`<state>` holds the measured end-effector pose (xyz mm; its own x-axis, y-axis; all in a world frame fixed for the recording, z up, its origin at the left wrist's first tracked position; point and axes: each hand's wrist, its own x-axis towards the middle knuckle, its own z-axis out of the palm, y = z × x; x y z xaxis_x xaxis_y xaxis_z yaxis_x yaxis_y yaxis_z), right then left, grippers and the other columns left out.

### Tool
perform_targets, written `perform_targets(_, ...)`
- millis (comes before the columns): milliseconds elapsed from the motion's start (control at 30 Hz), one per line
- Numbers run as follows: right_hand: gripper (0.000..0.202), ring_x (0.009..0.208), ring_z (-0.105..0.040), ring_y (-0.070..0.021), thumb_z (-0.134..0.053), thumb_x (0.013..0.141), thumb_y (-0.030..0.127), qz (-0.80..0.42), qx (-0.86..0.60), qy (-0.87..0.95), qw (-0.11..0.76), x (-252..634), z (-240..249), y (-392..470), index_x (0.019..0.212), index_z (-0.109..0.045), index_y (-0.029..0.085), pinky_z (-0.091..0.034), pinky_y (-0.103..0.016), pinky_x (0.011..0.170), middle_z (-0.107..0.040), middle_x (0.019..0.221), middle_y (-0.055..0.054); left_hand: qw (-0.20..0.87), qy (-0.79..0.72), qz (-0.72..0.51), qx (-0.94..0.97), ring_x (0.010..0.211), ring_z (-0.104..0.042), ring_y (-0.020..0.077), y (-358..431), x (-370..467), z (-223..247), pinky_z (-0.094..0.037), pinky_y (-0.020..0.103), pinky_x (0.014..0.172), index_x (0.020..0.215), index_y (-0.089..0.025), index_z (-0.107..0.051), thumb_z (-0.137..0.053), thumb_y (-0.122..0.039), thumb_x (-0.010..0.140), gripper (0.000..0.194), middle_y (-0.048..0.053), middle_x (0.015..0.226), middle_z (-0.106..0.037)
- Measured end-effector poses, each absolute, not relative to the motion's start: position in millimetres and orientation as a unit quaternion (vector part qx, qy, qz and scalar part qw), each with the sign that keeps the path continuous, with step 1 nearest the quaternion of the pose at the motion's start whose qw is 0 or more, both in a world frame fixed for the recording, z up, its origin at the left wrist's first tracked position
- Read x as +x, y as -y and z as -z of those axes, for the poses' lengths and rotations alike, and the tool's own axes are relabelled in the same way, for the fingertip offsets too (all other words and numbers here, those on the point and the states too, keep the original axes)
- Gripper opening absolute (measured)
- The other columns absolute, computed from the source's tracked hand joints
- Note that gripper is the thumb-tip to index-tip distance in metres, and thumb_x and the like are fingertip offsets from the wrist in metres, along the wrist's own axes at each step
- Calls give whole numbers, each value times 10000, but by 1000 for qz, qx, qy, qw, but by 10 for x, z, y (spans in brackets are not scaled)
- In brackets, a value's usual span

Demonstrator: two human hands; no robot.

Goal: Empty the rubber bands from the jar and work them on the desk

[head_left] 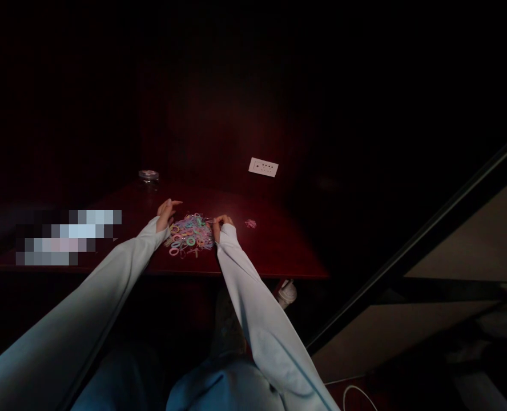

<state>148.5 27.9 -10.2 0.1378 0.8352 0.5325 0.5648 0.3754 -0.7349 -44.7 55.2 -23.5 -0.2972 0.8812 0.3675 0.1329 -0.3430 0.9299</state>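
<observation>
A round, clear container (149, 177) stands at the back left of the dark red bench (274, 254), well apart from the pile; a pinkish patch shows at its top, but its contents are too dark to make out. The heap of coloured loops and bands (192, 233) lies loose on the bench near the front edge, between the two hands. The left hand (165, 214) is loosely open at the heap's left side, index finger stretched out. The right hand (223, 225) has its fingers bent together at the right side; whether they pinch a band cannot be told. Just beyond it on the right sits a small pink cluster (250, 224). A white socket plate (263, 167) is on the wall behind. Pixelation covers the bench's left part, and the right sleeve (257, 297) hides some of the front edge
</observation>
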Motion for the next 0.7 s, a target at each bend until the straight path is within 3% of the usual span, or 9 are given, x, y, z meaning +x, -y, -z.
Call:
perform_targets(100, 138, 829, -561, -163, -515, 861, 223, -139, -542, 628, 541, 1486, 67, -258, 731, -470, 234, -487, -270, 810, -566, 855, -21, 341, -498, -668, 437, 1263, -570, 303, -569, -457, 181, -495, 447, 1033, 1031, -269, -681, -283, -793, 900, 671, 64, 1425, -557)
perform_targets(233, 140, 830, -571, -151, -509, 899, 282, -137, -496, 641, 569, 1451, 14, -200, 770, -490, 233, -484, -245, 764, -606, 886, -22, 308, -505, -684, 427, 1131, -612, 265, -611, -508, 125, -546, 395, 902, 911, -221, -672, -248, -770, 908, 694, 90, 1348, -605)
perform_targets(333, 150, 650, -541, -119, -474, 955, 360, -193, -451, 684, 541, 1391, 8, -141, 855, -487, 248, -445, -213, 647, -629, 750, 35, 276, -512, -668, 465, 1009, -636, 258, -601, -544, 130, -573, 385, 805, 837, -203, -677, -272, -712, 927, 656, 107, 1203, -646)
perform_targets(500, 154, 439, -448, -100, -379, 1022, 412, -264, -445, 719, 464, 1329, 30, -84, 954, -438, 287, -346, -183, 511, -611, 564, 117, 164, -480, -669, 543, 1185, -579, 278, -522, -547, 186, -552, 389, 963, 879, -189, -712, -345, -531, 975, 510, 123, 1215, -593)
perform_targets(700, 86, 628, -612, -128, -401, 1012, 297, -194, -471, 747, 428, 1349, 5, -85, 938, -440, 277, -450, -217, 677, -697, 676, 74, 158, -522, -585, 601, 1143, -605, 271, -537, -536, 165, -422, 439, 1115, 699, -229, -689, -334, -479, 977, 516, 68, 1067, -685)
